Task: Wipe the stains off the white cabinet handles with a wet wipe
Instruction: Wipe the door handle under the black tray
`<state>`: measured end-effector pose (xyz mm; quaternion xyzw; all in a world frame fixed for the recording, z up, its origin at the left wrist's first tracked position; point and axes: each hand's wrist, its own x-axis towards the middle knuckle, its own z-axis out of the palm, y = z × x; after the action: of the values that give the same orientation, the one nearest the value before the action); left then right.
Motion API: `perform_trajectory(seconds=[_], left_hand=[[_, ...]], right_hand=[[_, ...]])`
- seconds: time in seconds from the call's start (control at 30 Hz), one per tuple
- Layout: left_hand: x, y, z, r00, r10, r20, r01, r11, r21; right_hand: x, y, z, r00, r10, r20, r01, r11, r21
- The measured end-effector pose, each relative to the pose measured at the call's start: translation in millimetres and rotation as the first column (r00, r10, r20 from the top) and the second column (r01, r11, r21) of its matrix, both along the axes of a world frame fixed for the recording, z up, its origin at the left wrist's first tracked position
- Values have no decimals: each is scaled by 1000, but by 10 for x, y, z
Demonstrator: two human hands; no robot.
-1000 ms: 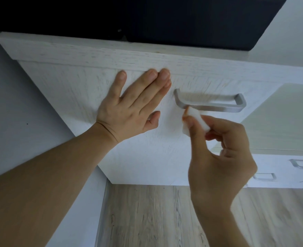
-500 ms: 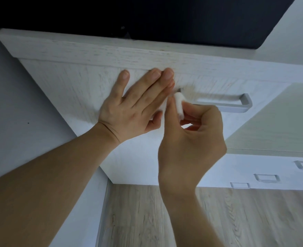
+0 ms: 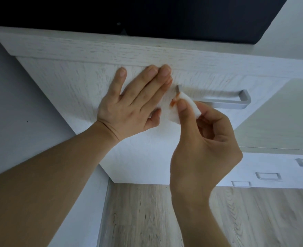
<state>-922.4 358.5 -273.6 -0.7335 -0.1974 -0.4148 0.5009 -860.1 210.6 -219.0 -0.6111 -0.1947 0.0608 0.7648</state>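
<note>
Head view: left hand point(image 3: 134, 102) lies flat, fingers straight, on the white cabinet front point(image 3: 72, 86). Right hand point(image 3: 206, 145) pinches the folded wet wipe point(image 3: 172, 109), which carries a reddish smear and touches the left end of the metal handle point(image 3: 223, 102), covering that end. At four o'clock, smaller handles point(image 3: 267, 176) above wooden floor point(image 3: 147, 216).

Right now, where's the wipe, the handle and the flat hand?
wipe point(image 3: 166, 111), head view, its white face beside the red smear.
handle point(image 3: 223, 103), head view, middle of the bar.
left hand point(image 3: 129, 107), head view, its back.
</note>
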Motion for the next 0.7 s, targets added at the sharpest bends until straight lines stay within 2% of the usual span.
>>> perform_trajectory(seconds=[0.3,0.5,0.7], left_hand=[[0,13,-6,1000,8,-26,-8,1000,-12],[-7,21,-2,999,11,-35,-11,1000,-5],[-9,11,-4,999,11,-34,-10,1000,3]], right_hand=[[424,-175,-11,991,-133,-11,133,991,-34],[677,-218,6,976,-198,-93,201,979,29],[849,-153,122,991,-27,-128,39,995,95]])
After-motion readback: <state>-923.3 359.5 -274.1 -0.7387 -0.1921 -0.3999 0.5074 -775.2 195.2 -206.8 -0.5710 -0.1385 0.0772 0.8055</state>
